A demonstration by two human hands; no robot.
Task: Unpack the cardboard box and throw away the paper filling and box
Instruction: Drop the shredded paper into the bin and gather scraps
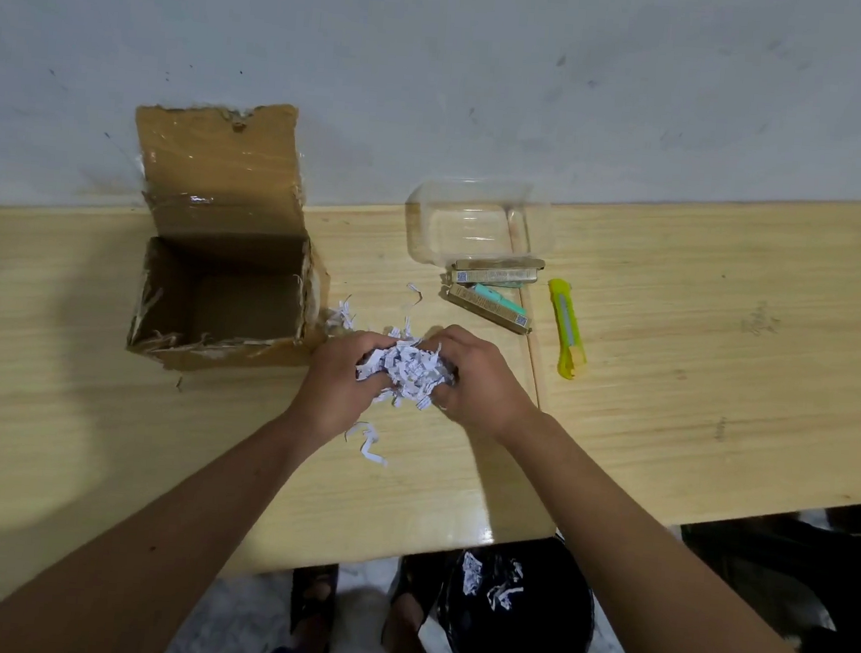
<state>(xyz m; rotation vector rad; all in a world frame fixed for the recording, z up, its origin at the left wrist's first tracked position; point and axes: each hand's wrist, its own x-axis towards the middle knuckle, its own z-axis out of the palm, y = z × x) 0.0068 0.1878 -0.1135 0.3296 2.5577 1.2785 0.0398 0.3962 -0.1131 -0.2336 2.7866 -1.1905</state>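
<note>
An open brown cardboard box [224,305] stands on the wooden table, its flap up against the wall and its inside looking empty. Just right of it, my left hand [342,376] and my right hand [476,376] grip a bunch of white shredded paper filling [407,371] between them, a little above the table. Loose paper strips [370,442] lie under my hands, and more strips [344,312] sit beside the box. A black trash bin [518,622] with some shreds in it stands on the floor under the table's front edge.
A clear plastic container [478,222] sits at the back by the wall. In front of it lie two small gold packets [493,292] and a teal item. A yellow utility knife [567,329] lies to the right. My feet in sandals show below the table edge.
</note>
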